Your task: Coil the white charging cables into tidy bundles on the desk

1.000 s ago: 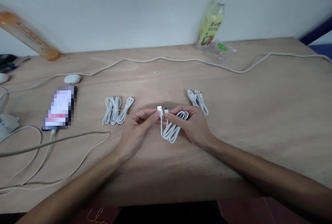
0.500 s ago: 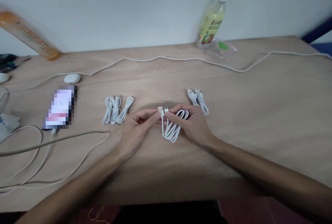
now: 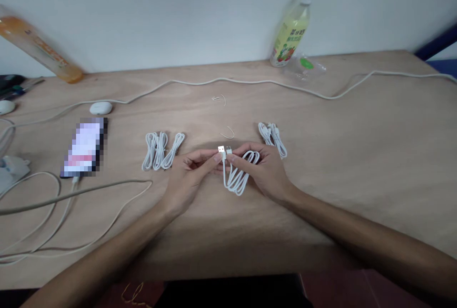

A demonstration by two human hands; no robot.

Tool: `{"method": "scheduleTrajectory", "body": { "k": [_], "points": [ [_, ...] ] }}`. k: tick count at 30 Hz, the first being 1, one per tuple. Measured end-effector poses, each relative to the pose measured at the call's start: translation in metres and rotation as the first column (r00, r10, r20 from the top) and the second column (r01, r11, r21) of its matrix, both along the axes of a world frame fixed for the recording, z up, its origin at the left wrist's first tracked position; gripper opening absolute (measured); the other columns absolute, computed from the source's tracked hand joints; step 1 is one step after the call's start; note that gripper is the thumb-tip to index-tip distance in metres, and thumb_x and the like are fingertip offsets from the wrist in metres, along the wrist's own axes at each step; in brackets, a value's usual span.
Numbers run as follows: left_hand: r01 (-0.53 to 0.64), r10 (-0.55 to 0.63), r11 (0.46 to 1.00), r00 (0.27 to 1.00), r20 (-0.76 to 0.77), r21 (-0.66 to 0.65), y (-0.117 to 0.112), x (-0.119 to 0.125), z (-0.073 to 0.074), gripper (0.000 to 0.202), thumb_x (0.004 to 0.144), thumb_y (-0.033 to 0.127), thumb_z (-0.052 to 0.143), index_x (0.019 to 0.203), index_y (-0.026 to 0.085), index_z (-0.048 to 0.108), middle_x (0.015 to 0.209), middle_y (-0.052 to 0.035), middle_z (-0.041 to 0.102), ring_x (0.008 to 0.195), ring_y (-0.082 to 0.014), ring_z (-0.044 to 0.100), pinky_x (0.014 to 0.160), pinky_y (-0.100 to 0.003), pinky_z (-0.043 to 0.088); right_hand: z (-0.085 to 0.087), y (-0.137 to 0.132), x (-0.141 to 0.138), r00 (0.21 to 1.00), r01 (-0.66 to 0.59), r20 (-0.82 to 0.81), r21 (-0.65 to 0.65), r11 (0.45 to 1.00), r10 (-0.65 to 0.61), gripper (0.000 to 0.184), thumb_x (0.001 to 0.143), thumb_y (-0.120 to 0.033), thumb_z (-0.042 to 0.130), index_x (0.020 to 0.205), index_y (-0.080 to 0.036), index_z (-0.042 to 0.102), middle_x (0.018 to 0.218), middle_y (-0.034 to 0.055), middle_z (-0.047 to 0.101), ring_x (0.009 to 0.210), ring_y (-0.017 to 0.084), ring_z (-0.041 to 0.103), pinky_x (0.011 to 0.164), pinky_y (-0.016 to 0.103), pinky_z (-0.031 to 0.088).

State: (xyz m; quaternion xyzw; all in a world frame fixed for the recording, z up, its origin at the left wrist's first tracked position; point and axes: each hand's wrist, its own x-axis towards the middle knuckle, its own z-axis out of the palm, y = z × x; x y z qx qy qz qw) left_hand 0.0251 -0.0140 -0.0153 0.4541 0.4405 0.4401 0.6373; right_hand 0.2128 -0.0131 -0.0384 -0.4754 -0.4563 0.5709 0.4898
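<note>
A coiled white USB cable (image 3: 236, 185) is held between my two hands above the wooden table. My left hand (image 3: 189, 172) pinches its USB plug, which points away from me. With thumb and fingers, my right hand (image 3: 266, 167) grips the second, smaller plug beside it, and the loops hang below against that hand. Just left of my left hand lie several bundled white cables (image 3: 157, 152). Beyond my right hand rest more bundled white cables (image 3: 273, 139), partly hidden by it. A loose bent twist tie (image 3: 228, 133) lies ahead of my fingertips.
A phone (image 3: 84, 147) with a charging cord and a white earbud case (image 3: 101, 108) are at left. A long white cord (image 3: 250, 80) crosses the back. An orange bottle (image 3: 43, 51) and a yellow bottle (image 3: 291, 29) stand near the wall, beside crumpled clear plastic (image 3: 307, 66).
The view has shifted very slightly. Both hands keep the same hold on the cable, and the USB plug's metal end now looks brighter.
</note>
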Motion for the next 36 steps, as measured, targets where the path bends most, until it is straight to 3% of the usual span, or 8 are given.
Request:
{"method": "scheduleTrajectory", "body": {
  "k": [14, 36],
  "points": [
    [-0.055, 0.054, 0.998, 0.998, -0.026, -0.042, -0.0005, -0.0002, -0.0031, 0.025, 0.082, 0.04, 0.095, 0.099, 0.022, 0.09, 0.092, -0.0058, 0.089, 0.088, -0.0243, 0.086, 0.09, -0.037, 0.07, 0.0032, 0.0002, 0.0009, 1.0, -0.016, 0.019, 0.009, 1.0, 0.016, 0.023, 0.077, -0.042, 0.092, 0.077, -0.022, 0.079, 0.064, -0.0013, 0.072, 0.054, 0.012, 0.058, 0.051, 0.025, 0.046],
    [-0.019, 0.017, 0.999, 0.999, -0.039, -0.041, -0.0007, 0.0001, -0.0016, 0.03, 0.087, 0.045, 0.09, 0.103, 0.02, 0.089, 0.098, -0.008, 0.089, 0.09, -0.0262, 0.085, 0.093, -0.042, 0.069, 0.0037, -0.0006, 0.0018, 0.997, -0.03, 0.067, 0.019, 0.999, 0.029, 0.028, 0.079, -0.047, 0.091, 0.077, -0.023, 0.077, 0.066, -0.0004, 0.073, 0.056, 0.014, 0.06, 0.053, 0.026, 0.048]
  ]
}}
